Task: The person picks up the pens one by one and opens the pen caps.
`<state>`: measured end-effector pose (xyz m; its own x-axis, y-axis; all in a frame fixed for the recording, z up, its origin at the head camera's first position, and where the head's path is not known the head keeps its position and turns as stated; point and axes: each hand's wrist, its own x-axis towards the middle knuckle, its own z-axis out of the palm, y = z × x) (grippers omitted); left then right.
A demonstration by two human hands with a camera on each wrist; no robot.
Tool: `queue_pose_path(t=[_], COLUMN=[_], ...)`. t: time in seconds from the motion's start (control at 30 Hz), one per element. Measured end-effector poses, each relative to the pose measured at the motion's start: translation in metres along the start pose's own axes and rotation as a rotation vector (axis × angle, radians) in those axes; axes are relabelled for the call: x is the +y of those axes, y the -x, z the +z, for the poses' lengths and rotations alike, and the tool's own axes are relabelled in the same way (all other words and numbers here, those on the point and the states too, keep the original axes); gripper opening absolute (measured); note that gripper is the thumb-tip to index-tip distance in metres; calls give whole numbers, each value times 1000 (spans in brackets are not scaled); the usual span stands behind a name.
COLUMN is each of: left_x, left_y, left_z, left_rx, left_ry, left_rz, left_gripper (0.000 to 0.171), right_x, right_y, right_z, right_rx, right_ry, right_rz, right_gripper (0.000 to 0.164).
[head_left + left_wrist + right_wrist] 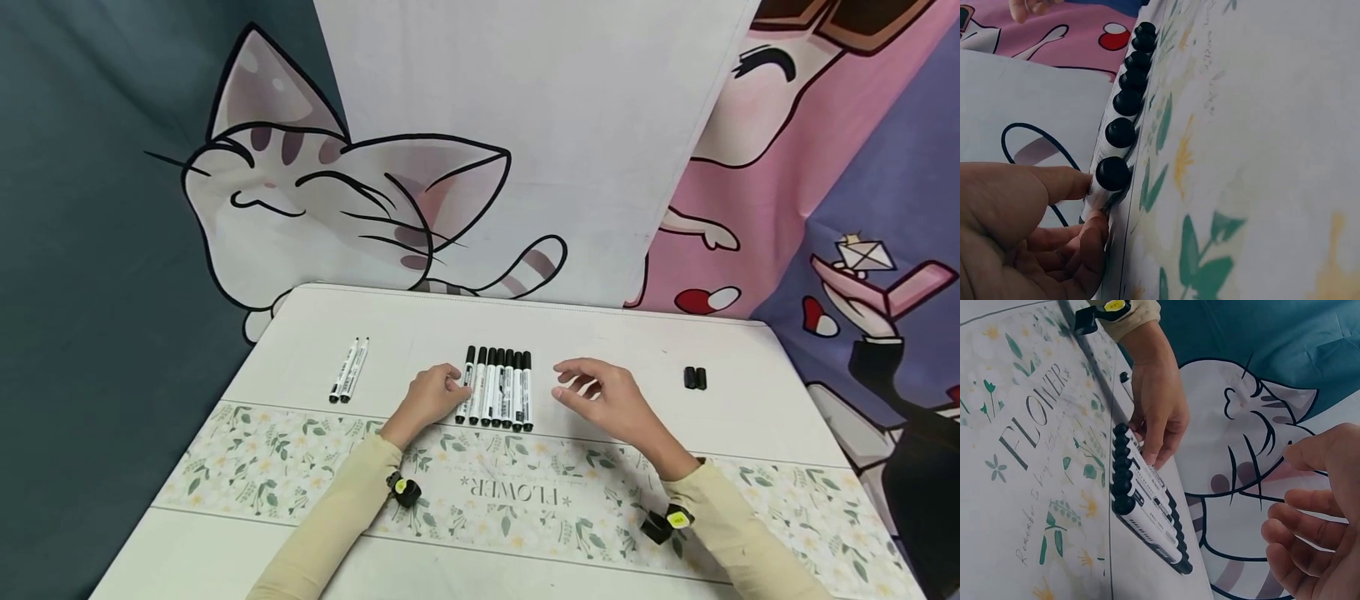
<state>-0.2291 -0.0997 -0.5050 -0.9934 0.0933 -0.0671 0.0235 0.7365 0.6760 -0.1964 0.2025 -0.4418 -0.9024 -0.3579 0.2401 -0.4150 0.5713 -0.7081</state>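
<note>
Markers (pixel 500 388), seven of them, lie side by side in a row in the middle of my white table (pixel 637 342). They are white with black ends, and their black caps point away from me. My left hand (pixel 433 395) is at the left end of the row, and its thumb and finger pinch the end marker (pixel 1113 174) by its white side. My right hand (pixel 603 398) is loose, its fingers softly bent and spread from the thumb, just past the right end of the row and apart from it. Well off to the left, two more pens (pixel 355 371) lie next to each other, with their thin dark tips showing. Over on the right, two black caps (pixel 690 378) are close together. Closer to me, a strip with leaves and flowers (pixel 615 492) runs across the table, and the word FLOWER (pixel 517 493) is upside down to me. My sleeves (pixel 348 504) are pale yellow, and a black and yellow gadget (pixel 405 492) sits on each wrist. Behind the table hangs a cloth with a smiling cat (pixel 277 187).
</note>
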Motion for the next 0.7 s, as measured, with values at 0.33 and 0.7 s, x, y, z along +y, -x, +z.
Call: queue_pose_path(t=[0.33,0.7], left_x=[1,4], left_y=[2,15], left_z=[-2,-19], left_rx=[38,125], left_ry=[-8,97], left_rz=[-44,36], left_gripper=[30,24], right_x=[-2,-7], right_y=[-6,-11], right_z=[-2,-9], right_rx=[-6,-7], right_ry=[13,25], right_rz=[-17,-23], right_gripper=[32,34])
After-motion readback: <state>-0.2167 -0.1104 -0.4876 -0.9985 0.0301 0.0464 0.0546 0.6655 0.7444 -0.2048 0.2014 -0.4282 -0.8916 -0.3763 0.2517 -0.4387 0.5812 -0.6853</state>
